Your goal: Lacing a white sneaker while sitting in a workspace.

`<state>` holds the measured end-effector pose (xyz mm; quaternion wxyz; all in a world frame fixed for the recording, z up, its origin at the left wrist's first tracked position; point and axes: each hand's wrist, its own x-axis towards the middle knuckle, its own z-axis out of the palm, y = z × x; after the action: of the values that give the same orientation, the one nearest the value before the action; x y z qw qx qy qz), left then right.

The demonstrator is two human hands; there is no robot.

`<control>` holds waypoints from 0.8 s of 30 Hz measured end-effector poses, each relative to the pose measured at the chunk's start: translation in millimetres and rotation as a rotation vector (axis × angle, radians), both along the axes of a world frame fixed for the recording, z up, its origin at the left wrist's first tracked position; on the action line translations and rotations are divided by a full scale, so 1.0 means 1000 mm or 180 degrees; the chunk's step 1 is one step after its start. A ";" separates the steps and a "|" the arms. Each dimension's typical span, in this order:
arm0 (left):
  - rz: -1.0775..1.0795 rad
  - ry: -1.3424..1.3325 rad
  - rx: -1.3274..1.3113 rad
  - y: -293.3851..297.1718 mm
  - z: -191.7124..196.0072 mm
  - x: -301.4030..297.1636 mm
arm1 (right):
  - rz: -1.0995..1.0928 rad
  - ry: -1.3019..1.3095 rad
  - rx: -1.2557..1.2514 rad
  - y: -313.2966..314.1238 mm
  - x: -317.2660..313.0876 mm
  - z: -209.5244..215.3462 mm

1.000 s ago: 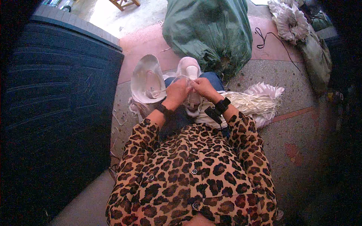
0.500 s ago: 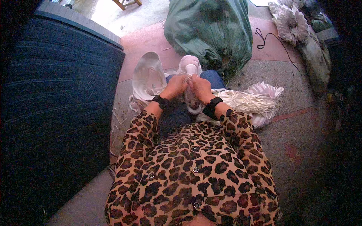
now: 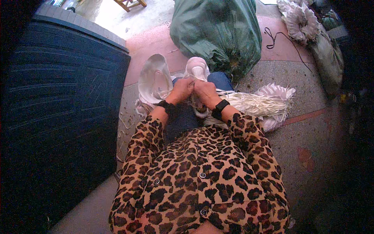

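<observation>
The left grip (image 3: pixel 181 90) and right grip (image 3: pixel 205 92) meet over a white, rounded shoe (image 3: pixel 196 67), both curled inward; I cannot tell whether they pinch anything. A white, hollow shoe-like piece (image 3: pixel 152 80) lies left of them, a cream, stringy bundle (image 3: pixel 257 103) to their right, a bulging green fabric sack (image 3: pixel 218 33) beyond them.

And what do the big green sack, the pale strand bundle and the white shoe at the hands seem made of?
Green sack: probably thin plastic, slightly shiny, with sharp creases. Pale strand bundle: perhaps fabric laces, matt and limp. White shoe: smooth, fairly matt where visible, perhaps synthetic leather or rubber.
</observation>
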<state>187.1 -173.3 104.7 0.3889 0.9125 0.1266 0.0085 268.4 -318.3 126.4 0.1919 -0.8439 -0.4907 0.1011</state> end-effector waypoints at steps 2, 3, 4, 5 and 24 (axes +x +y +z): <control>0.0072 -0.0107 0.0016 -0.005 0.000 -0.003 | -0.0063 -0.0003 -0.0161 0.003 0.001 -0.015; 0.0089 -0.0163 0.0045 -0.007 -0.001 -0.005 | -0.0155 0.0112 -0.0166 0.006 0.004 -0.018; 0.0105 -0.0217 0.0076 -0.010 -0.002 -0.007 | -0.0154 0.0202 -0.0134 0.003 0.008 -0.021; 0.0089 -0.0260 0.0128 -0.014 -0.003 -0.012 | -0.0155 0.0301 -0.0101 0.001 0.011 -0.023; -0.0551 -0.0634 -0.0779 -0.071 0.159 -0.006 | -0.0978 0.4961 0.1852 -0.081 0.031 0.066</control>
<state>181.2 -244.8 263.6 0.5070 0.8605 0.0086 0.0498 299.7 -398.8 192.2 0.6967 -0.5072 -0.1043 0.4965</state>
